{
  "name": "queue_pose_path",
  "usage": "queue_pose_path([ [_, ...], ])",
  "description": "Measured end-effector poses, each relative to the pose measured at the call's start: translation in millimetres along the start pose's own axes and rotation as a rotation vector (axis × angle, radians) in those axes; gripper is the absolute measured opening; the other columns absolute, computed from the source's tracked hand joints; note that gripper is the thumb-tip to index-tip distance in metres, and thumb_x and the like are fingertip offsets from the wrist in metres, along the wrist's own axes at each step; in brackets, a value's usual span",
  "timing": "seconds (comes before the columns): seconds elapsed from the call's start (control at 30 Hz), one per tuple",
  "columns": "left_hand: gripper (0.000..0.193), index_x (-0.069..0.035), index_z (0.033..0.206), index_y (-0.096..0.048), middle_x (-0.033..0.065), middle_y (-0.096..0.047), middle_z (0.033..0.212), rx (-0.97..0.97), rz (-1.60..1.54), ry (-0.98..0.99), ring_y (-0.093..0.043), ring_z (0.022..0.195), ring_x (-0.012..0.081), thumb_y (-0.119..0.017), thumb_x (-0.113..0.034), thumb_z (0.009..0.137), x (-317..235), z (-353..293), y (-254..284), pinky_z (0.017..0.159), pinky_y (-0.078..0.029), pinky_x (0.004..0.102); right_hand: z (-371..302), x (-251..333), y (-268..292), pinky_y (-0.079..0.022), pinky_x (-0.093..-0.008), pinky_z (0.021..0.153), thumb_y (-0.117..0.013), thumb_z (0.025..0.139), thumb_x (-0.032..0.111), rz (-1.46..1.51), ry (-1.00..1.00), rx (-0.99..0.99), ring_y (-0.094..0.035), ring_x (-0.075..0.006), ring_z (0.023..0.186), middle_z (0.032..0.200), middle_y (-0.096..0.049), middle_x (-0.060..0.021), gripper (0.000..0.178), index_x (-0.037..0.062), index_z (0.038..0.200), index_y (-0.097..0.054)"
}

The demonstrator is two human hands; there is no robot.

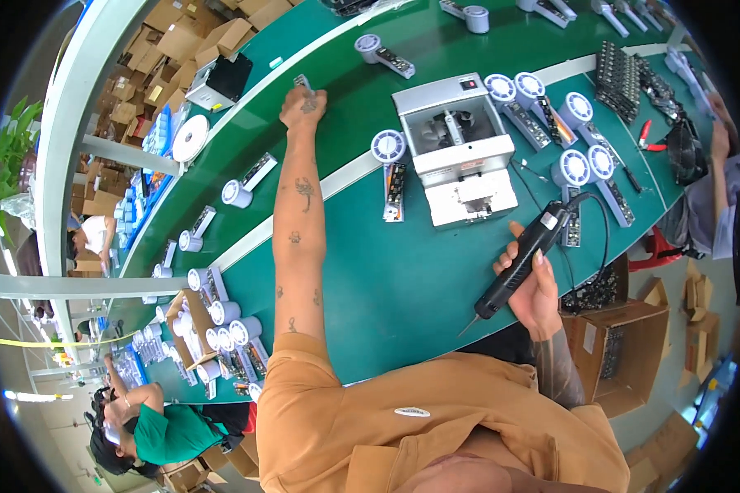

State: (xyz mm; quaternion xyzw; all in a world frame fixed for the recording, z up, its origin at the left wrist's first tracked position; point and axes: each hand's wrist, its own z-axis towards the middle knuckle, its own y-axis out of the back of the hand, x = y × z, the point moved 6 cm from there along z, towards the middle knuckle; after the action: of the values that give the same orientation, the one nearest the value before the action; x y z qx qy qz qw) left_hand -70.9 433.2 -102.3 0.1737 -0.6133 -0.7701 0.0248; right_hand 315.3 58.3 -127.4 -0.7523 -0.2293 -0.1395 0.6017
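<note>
My left arm stretches far out over the green belt, and my left hand (304, 108) is closed round a piece. Only its grey-white end (302, 81) shows past the fingers; it looks like the handle of a handheld fan, the rest being covered. In my right hand (534, 287) is a black electric screwdriver (524, 256), its thin bit slanting down to the left above the green table (370, 296). A cord loops from its upper end. Ahead of it stands a white-grey machine (460, 148). Left of the machine lies a handheld fan (389, 148) with its circuit board exposed.
More open fans (584, 168) lie right of the machine, beside stacked dark parts (618, 82) and red-handled pliers (651, 140). Others ride the belt (341, 62). Fans crowd around a cardboard box (191, 324) at left. Co-workers sit left and right. An open carton (625, 353) stands below the table's right edge.
</note>
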Motion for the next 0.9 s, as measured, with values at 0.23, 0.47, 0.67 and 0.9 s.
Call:
queue_pose_path([
  [0.23, 0.044, 0.008, 0.116, -0.062, 0.0113, -0.068, 0.094, 0.07, -1.477, 0.153, -0.068, 0.078, 0.0234, -0.069, -0.025, 0.088, 53, -49, 53, 0.072, -0.059, 0.0387, -2, 45, -47, -0.035, -0.0289, 0.037, -0.024, 0.1, 0.069, 0.184, 0.018, 0.224, -0.04, -0.013, 0.04, 0.064, -0.046, -0.0044, 0.068, 0.0133, 0.134, -0.041],
  [0.47, 0.023, 0.002, 0.105, -0.074, 0.02, -0.072, 0.109, 0.533, -0.954, -0.914, -0.068, 0.09, 0.0256, -0.073, -0.008, 0.084, -61, -268, 188, 0.078, -0.056, 0.0391, 50, 96, -150, -0.04, -0.027, 0.041, -0.041, 0.093, 0.074, -0.656, 0.789, 0.39, -0.049, -0.0117, 0.045, 0.063, -0.051, -0.005, 0.088, 0.0002, 0.141, -0.034],
  [0.67, 0.022, -0.003, 0.102, -0.073, 0.0062, -0.072, 0.11, 0.482, -0.513, -1.191, -0.064, 0.088, 0.0208, -0.073, -0.008, 0.08, -117, -361, 137, 0.071, -0.054, 0.0333, 81, 62, -168, -0.04, -0.0221, 0.047, -0.053, 0.1, 0.05, -0.775, 0.75, 0.533, -0.05, -0.0086, 0.05, 0.068, -0.057, -0.0074, 0.062, -0.0079, 0.121, -0.047],
  [0.9, 0.029, -0.003, 0.109, -0.07, 0.0059, -0.068, 0.116, 0.256, -0.158, -1.31, -0.063, 0.096, 0.0196, -0.068, -0.011, 0.082, -111, -383, 114, 0.079, -0.052, 0.0344, 56, 63, -143, -0.04, -0.0253, 0.04, -0.046, 0.098, 0.061, -0.701, 0.677, 0.34, -0.05, -0.0124, 0.044, 0.061, -0.052, -0.0087, 0.077, -0.0116, 0.124, -0.04],
])
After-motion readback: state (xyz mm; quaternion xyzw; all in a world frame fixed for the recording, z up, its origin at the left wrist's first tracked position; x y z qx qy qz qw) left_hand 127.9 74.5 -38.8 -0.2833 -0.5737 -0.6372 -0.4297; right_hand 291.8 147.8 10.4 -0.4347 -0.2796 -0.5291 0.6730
